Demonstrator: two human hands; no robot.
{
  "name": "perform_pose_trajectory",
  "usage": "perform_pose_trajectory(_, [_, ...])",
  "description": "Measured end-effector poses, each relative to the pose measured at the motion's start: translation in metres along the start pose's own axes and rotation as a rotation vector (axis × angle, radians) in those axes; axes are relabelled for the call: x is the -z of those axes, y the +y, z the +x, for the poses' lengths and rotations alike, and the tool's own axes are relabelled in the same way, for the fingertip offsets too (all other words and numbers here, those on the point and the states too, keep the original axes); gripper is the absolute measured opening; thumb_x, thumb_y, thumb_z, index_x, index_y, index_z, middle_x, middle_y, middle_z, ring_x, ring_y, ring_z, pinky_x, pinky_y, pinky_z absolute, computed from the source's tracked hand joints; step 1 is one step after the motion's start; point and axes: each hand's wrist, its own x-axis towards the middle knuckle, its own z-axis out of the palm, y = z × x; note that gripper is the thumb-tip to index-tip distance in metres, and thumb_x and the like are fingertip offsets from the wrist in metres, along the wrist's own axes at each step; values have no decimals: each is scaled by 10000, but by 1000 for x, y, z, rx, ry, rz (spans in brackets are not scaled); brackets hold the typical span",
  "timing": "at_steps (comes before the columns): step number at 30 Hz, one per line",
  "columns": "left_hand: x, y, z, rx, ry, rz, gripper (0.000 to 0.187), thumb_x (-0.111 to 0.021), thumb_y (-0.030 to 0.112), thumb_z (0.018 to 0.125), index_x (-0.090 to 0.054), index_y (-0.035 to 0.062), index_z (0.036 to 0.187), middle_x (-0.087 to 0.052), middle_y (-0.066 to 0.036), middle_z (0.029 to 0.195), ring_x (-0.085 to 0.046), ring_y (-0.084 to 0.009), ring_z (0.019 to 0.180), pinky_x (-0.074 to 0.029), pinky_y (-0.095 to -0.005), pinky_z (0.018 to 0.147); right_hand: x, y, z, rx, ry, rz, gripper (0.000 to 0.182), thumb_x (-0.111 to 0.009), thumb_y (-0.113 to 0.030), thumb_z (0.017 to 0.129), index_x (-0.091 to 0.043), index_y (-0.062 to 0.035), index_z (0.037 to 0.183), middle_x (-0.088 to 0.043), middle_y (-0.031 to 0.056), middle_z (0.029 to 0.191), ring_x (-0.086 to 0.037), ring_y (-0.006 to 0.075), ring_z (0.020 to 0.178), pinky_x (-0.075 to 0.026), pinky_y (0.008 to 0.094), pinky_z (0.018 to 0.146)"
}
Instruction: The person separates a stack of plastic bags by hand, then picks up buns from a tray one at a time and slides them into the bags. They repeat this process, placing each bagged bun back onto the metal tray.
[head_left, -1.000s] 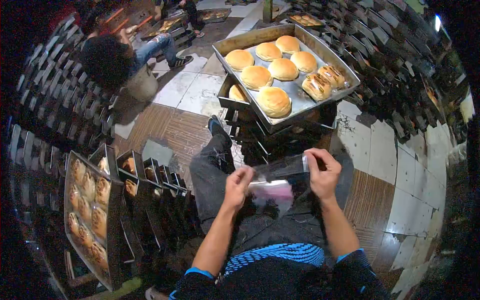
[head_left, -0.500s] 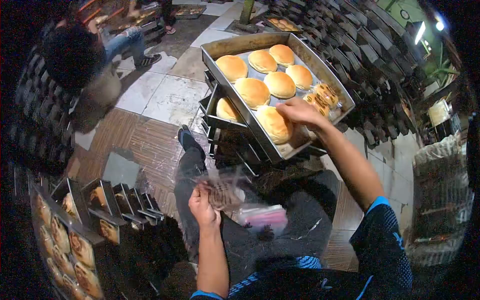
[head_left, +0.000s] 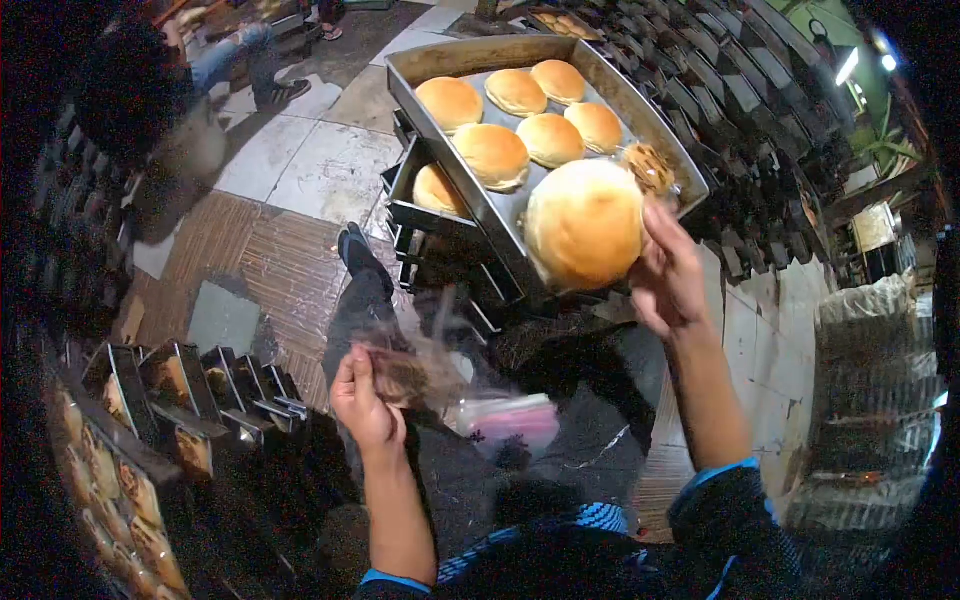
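Head view, bun: big bun [head_left: 585, 225] hanging above near corner of metal tray [head_left: 480, 60], R hand [head_left: 672, 270] holding it at its R edge.
R fingers: curling at bun edge, gripping; partly hidden, exact contact can't tell.
L hand [head_left: 367, 400]: hovering above lap, thumb + fingers pinching clear film [head_left: 415, 372], blurred.
Tray contents: six loose buns [head_left: 490, 157] sitting behind held bun; glazed bread [head_left: 650, 168] lying nr R wall.
Lap: pink-white pack [head_left: 508, 420] lying R of film.
Under tray: lower tray [head_left: 440, 222] jutting out L, holding another bun [head_left: 436, 190].
Lower L: packed breads [head_left: 115, 490] filling tray.
Bkgd: person [head_left: 235, 60] sitting upper L.
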Motion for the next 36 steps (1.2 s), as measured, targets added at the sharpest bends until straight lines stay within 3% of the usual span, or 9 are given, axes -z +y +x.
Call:
perform_pose_trajectory(3, [-30, 23, -15, 39, 40, 377, 182, -625, 173, 956, -669, 1, 917, -668, -27, 818, -599, -83, 702, -483, -227, 647, 18, -4, -53, -288, -412, -48, 509, -699, -234, 867, -544, 12, 1284, -661, 24, 995, -555, 13, 703, -431, 149, 509])
perform_pose_trajectory(6, [-29, 25, -26, -192, -10, 608, 197, -652, 162, 938, -681, -32, 949, -681, -36, 864, -611, -85, 796, -487, -236, 752, -15, 4, -101, -377, -471, 165, 476, -724, -103, 856, -543, 44, 1271, -676, 78, 1091, -647, 122, 955, -513, 259, 879])
perform_pose_trajectory(13, [-63, 46, -69, -472, -124, 952, 364, -646, 277, 937, -633, -13, 1156, -668, -96, 1051, -618, -150, 930, -479, -293, 869, -13, 9, -143, -281, -419, 268, 407, -701, -29, 843, -587, 33, 1229, -686, 103, 1080, -667, 151, 935, -544, 281, 827])
perform_pose_trajectory(16, [-102, 65, -95, -63, -179, 43, 610, -471, 493, 979, -478, -5, 1332, -574, -147, 1255, -557, -225, 1137, -428, -367, 993, -26, -8, -156, 507, -169, -355, 425, -657, 33, 811, -604, 6, 1232, -684, 150, 1102, -690, 245, 970, -545, 325, 876])
perform_pose_trajectory(20, [-125, 64, -127, 170, -840, -647, 779, -359, 621, 947, -357, -2, 1414, -456, -226, 1393, -443, -369, 1290, -324, -461, 1105, -40, -4, -156, 986, -335, -503, 487, -628, -40, 762, -634, -88, 1247, -546, 190, 1327, -524, 356, 1250, -466, 508, 1004])
perform_pose_trajectory(26, [-142, 99, -146, 105, -547, -367, 886, -303, 718, 901, -298, 44, 1476, -355, -275, 1463, -345, -516, 1321, -273, -616, 1100, -34, -10, -160, 1154, -393, -459, 330, -646, -96, 797, -723, -147, 1114, -594, 149, 1220, -585, 320, 1154, -458, 521, 1022])
perform_pose_trajectory(28, [-144, 97, -147, 92, -728, -398, 843, -300, 676, 915, -329, 32, 1457, -430, -272, 1410, -394, -469, 1310, -297, -564, 1109, -37, -11, -157, 1178, -374, -480, 339, -656, -106, 791, -721, -147, 1121, -591, 153, 1218, -587, 334, 1151, -460, 523, 1017])
perform_pose_trajectory(31, [-140, 78, -169, -145, -267, 71, 718, -280, 520, 926, -339, 5, 1423, -521, -243, 1328, -505, -358, 1244, -367, -462, 1082, -44, -22, -146, 1110, -279, -530, 398, -672, -78, 765, -699, -125, 1159, -543, 195, 1314, -555, 393, 1194, -455, 522, 1019])
perform_pose_trajectory(36, [-129, 88, -162, 19, -171, -211, 839, -438, 635, 845, -337, 47, 1435, -445, -235, 1398, -495, -372, 1254, -390, -536, 1065, -50, -15, -158, 1037, -426, -572, 450, -572, -95, 847, -598, -119, 1295, -503, 230, 1373, -509, 393, 1261, -484, 465, 1002])
